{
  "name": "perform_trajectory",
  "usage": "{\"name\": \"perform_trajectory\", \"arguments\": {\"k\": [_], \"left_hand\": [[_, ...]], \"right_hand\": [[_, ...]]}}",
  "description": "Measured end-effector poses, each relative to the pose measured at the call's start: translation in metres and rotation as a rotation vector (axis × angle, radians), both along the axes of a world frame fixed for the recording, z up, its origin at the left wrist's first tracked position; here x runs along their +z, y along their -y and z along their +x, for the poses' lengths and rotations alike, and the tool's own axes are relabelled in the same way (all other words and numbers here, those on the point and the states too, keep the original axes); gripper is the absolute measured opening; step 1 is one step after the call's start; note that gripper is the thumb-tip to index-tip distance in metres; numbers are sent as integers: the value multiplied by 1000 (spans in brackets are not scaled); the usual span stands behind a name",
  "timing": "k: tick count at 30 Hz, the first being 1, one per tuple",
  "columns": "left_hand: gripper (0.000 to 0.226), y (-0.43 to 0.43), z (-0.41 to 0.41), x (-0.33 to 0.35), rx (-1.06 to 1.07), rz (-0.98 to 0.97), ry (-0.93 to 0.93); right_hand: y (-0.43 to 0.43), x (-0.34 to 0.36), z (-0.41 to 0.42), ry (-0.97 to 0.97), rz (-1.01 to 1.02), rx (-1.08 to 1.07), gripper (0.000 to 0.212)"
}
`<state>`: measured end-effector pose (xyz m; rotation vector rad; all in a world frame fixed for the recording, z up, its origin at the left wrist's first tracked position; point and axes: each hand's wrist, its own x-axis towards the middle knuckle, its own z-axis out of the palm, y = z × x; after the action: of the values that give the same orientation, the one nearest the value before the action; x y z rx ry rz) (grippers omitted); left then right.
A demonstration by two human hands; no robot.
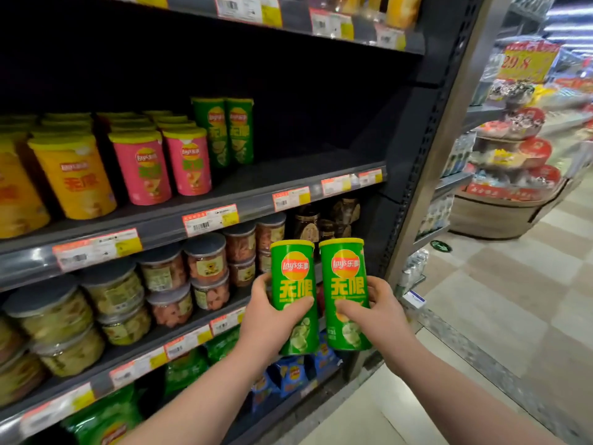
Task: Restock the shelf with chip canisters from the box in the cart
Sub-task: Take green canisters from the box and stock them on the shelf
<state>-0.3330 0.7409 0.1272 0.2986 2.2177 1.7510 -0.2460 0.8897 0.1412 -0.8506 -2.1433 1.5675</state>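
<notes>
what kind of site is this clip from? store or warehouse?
Most likely a supermarket snack aisle: price tags line the shelf edges, Lay's canisters stand in rows by flavour, and a promotional display with a 29.8 price sign stands across the aisle.

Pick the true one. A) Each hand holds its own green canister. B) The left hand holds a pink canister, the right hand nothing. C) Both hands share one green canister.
A: the left hand grips the left green canister and the right hand grips the right green canister, both upright, side by side.
</notes>
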Motion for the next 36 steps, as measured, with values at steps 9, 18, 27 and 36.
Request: {"name": "perform_trajectory", "arguments": {"k": [9,18,27,36], "left_hand": [[81,-24,-56,28,182,14,-70],[62,-66,-103,71,412,117,-155],[58,-75,-120,99,733,177,-254],[68,-52,-112,105,939,115,-314]], "right_hand": [[-39,32,-88,-88,22,217,51],[-93,88,-190,-217,77,481,61],[-103,125,-271,-260,125,657,97],[-71,125,-318,-270,116,781,71]]}}
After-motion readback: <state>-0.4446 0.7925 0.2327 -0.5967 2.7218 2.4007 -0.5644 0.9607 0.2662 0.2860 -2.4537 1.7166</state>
